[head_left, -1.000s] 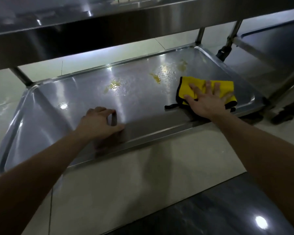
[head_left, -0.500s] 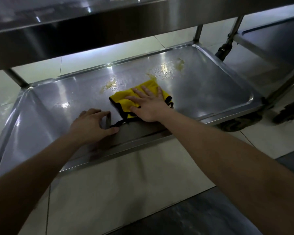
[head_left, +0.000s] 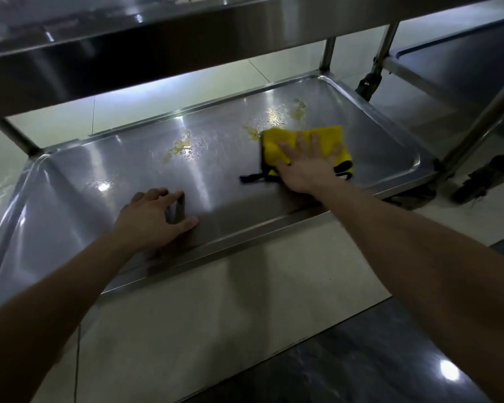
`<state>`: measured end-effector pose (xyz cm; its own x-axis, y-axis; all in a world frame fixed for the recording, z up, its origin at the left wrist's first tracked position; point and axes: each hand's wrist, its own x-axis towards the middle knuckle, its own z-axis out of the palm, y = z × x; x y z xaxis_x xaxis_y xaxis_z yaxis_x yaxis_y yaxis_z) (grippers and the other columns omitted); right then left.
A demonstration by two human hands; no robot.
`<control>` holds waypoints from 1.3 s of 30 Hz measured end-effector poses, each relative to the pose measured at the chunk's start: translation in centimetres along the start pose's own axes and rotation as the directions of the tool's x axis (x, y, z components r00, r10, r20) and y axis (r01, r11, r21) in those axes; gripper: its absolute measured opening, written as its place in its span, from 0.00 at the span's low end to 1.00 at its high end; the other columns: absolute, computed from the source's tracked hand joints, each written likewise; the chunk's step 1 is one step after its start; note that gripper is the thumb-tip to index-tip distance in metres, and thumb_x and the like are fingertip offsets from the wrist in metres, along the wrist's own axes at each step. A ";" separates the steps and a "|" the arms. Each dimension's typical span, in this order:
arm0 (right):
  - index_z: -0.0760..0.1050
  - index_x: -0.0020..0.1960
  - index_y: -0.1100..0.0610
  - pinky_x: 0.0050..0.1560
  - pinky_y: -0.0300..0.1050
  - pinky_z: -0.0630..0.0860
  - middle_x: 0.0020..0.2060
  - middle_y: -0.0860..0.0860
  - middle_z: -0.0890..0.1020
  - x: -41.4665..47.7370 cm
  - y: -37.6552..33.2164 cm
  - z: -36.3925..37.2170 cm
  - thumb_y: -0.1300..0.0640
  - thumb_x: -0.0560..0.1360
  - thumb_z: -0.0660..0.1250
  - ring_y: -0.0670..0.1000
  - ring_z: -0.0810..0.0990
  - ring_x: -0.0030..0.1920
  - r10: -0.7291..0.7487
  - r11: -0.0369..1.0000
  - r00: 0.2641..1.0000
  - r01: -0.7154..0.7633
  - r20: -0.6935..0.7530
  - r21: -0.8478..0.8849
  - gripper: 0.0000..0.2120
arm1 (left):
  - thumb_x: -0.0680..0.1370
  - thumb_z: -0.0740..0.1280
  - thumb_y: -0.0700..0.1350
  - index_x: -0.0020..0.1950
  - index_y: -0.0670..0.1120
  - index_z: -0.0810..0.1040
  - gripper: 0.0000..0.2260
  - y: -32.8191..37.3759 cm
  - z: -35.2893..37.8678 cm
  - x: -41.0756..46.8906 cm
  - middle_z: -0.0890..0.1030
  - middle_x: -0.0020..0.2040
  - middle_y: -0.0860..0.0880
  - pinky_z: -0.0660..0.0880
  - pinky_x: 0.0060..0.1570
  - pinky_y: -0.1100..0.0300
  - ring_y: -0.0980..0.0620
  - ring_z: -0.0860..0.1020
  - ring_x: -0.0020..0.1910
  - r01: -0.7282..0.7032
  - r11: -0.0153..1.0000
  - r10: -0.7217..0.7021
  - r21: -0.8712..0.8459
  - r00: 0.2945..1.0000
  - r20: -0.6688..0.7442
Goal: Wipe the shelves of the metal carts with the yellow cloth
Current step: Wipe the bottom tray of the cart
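The yellow cloth [head_left: 330, 138], edged in black, lies folded on the right half of the cart's bottom metal shelf [head_left: 105, 170]. My right hand [head_left: 306, 164] presses flat on the cloth with fingers spread. My left hand [head_left: 154, 218] rests on the shelf near its front rim, fingertips and thumb touching the metal, holding nothing. Yellowish smears sit on the shelf: one [head_left: 181, 146] at the middle back, one [head_left: 298, 107] beyond the cloth, one [head_left: 250, 130] just left of it.
The cart's upper shelf [head_left: 157, 45] overhangs at the top. A second metal cart [head_left: 460, 68] stands at the right, with castor wheels [head_left: 474, 181] beside the shelf's right corner. Pale floor tiles and a dark strip [head_left: 361, 359] lie in front.
My right hand has slid the cloth from the shelf's middle back toward the right, after sweeping left before that. My left hand has stayed in place on the shelf.
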<state>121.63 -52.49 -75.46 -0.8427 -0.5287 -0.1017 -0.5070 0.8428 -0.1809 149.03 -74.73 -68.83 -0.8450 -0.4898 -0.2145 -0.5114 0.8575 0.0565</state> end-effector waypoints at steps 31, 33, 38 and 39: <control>0.53 0.84 0.33 0.76 0.79 0.33 0.87 0.47 0.48 -1.3 -3.5 -0.1 0.26 0.81 0.48 0.55 0.40 0.87 -0.330 0.943 0.943 0.331 0.044 -0.022 0.33 | 0.72 0.70 0.72 0.83 0.53 0.69 0.43 3.0 -2.0 0.0 0.68 0.82 0.44 0.66 0.79 0.45 0.37 0.69 0.78 0.099 0.993 -0.091 -0.059 0.989 0.118; 0.58 0.83 0.33 0.78 0.77 0.36 0.87 0.45 0.52 -4.1 -4.5 0.8 0.30 0.83 0.52 0.53 0.45 0.87 -0.487 0.873 0.873 0.487 0.024 0.012 0.29 | 0.67 0.66 0.71 0.82 0.53 0.70 0.46 3.8 -2.3 -0.1 0.70 0.80 0.43 0.69 0.77 0.45 0.37 0.70 0.76 0.143 0.989 -0.135 -0.050 0.981 0.137; 0.62 0.82 0.33 0.81 0.69 0.38 0.86 0.41 0.55 -7.4 -2.0 0.7 0.36 0.86 0.56 0.49 0.48 0.87 -0.597 0.800 0.802 0.597 -0.021 0.062 0.24 | 0.74 0.67 0.56 0.74 0.46 0.78 0.30 7.2 -0.9 1.2 0.76 0.73 0.41 0.73 0.71 0.42 0.36 0.73 0.72 0.064 0.995 -0.075 -0.074 0.984 -0.162; 0.63 0.82 0.33 0.82 0.67 0.37 0.86 0.40 0.55 -7.4 -1.3 0.5 0.36 0.86 0.56 0.48 0.48 0.86 -0.598 0.798 0.801 0.598 -0.023 0.076 0.24 | 0.75 0.65 0.55 0.73 0.47 0.79 0.28 8.0 -0.5 1.8 0.77 0.72 0.41 0.73 0.71 0.42 0.36 0.74 0.71 0.012 0.998 -0.022 -0.062 0.986 -0.163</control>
<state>128.60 -49.67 -74.92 -0.3759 -0.9254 0.0488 -0.8947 0.3487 -0.2792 143.37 -68.80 -68.25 -0.8479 -0.5275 -0.0539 -0.5300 0.8403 0.1141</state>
